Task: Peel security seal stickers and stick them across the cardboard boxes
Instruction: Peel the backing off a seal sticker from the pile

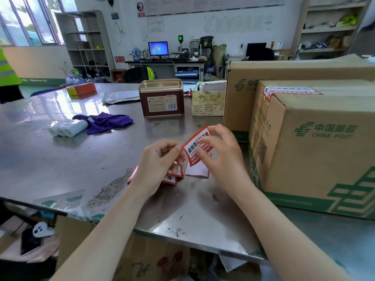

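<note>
A red-and-white security seal sticker (194, 148) is held over the steel table between both hands. My left hand (160, 159) pinches its left edge. My right hand (220, 153) pinches its middle, where the sticker curls away from the white backing paper (197, 171) hanging below. More red stickers (169, 179) lie on the table under my left hand. To the right stand China Post cardboard boxes: a near one (320, 151), one behind it with a red-and-white seal (288, 91) stuck across its top, and a larger box (284, 72) at the back.
On the steel table (60, 159) lie three white paper rolls (68, 127), a purple cloth (105, 121), a brown open tin (161, 98), a small white box (208, 102) and an orange box (81, 88). A person in a yellow vest (8, 74) stands far left.
</note>
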Action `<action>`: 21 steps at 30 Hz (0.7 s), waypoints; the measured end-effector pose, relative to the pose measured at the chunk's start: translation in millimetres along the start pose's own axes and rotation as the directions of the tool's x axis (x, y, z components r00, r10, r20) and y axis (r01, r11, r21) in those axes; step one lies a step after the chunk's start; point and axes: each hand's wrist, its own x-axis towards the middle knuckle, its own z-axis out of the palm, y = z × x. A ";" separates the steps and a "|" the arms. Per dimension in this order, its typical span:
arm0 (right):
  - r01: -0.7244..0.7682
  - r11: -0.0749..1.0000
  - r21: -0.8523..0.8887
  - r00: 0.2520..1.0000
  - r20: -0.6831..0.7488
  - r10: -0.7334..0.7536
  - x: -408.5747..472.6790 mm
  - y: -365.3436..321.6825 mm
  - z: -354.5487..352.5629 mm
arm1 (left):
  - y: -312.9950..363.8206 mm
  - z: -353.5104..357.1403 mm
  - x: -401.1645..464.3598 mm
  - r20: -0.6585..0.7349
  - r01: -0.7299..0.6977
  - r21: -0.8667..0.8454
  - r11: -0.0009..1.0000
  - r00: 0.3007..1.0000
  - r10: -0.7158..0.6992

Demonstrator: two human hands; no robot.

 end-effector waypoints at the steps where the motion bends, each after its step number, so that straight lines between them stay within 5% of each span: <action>1: 0.029 0.999 -0.018 0.998 0.058 -0.028 -0.6 0.6 2.5 | 0.5 0.4 -0.5 0.015 -0.004 -0.012 1.000 1.000 0.004; 7: 0.068 0.997 0.036 0.990 0.122 -0.072 -3.8 -1.9 3.5 | -3.5 -2.3 -0.5 0.102 -0.027 -0.023 0.999 0.994 0.029; 21: 0.101 0.994 0.031 0.994 0.046 -0.102 -4.7 -0.8 5.4 | -16.5 -0.8 5.9 0.050 -0.262 0.311 0.914 0.964 0.260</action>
